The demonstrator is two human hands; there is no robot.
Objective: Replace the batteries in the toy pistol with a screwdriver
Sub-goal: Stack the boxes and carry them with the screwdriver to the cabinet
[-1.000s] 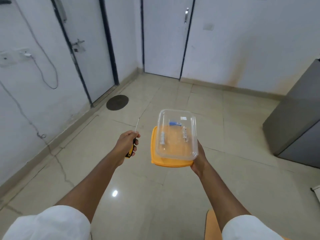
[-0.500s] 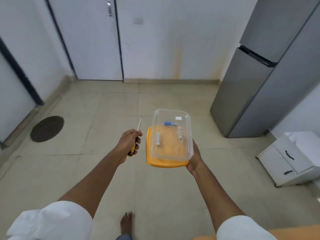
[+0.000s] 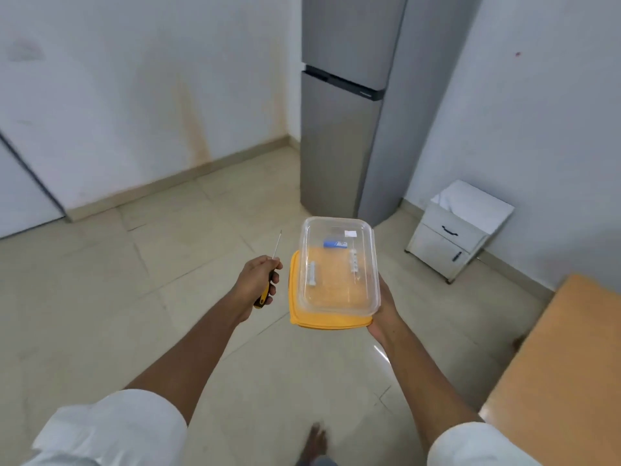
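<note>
My left hand (image 3: 256, 284) grips a screwdriver (image 3: 268, 274) with a yellow and black handle, its thin metal shaft pointing up and away. My right hand (image 3: 383, 311) holds a clear plastic container (image 3: 337, 297) from below, stacked on its orange lid (image 3: 295, 317). Inside the container lie a blue battery (image 3: 335, 244) and two whitish batteries (image 3: 312, 274). No toy pistol is in view.
A grey fridge (image 3: 342, 129) stands ahead against the wall. A small white drawer cabinet (image 3: 450, 240) sits to its right. An orange-brown table top (image 3: 564, 371) fills the lower right. My bare foot (image 3: 314, 442) is on the tiled floor.
The view has swung to the right: the doors have slid off to the left, and the fridge, cabinet and table have come in. Both hands keep their hold.
</note>
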